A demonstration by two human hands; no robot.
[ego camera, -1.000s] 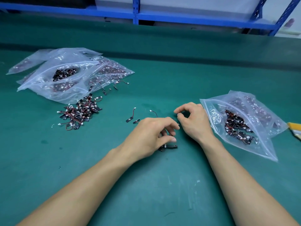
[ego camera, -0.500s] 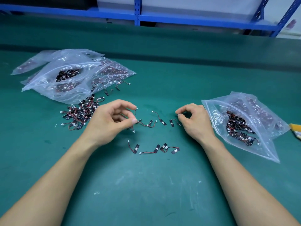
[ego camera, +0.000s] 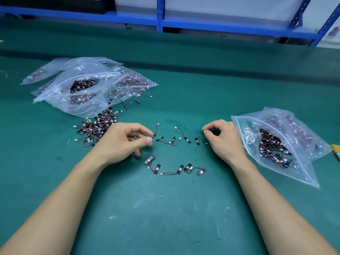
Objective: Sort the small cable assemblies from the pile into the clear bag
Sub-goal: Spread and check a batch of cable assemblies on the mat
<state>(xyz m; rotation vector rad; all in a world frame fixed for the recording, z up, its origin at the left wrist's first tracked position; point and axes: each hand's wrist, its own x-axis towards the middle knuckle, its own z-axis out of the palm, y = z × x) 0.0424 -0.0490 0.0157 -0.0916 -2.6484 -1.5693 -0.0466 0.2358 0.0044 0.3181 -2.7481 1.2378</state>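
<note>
A pile of small cable assemblies (ego camera: 95, 127), black tabs with red-black wires and white plugs, lies at the left of the green mat. Several loose ones form an upper row (ego camera: 173, 140) and a lower row (ego camera: 176, 169) between my hands. My left hand (ego camera: 123, 144) pinches the black end of one assembly (ego camera: 156, 128) between index finger and thumb. My right hand (ego camera: 225, 141) rests on the mat with fingers curled and thumb and index tips together; nothing shows between them. Right beside it lies the open clear bag (ego camera: 301, 173), holding assemblies.
Several more clear bags (ego camera: 88, 89) with assemblies are heaped at the back left, with a few stray assemblies (ego camera: 128, 102) at their edge. A yellow object (ego camera: 335, 149) pokes in at the right edge. A blue shelf frame (ego camera: 160, 19) stands behind the table.
My left hand moved left and away from my right hand, uncovering the lower row of assemblies, and now pinches one at the left end of the upper row. My right hand stayed put.
</note>
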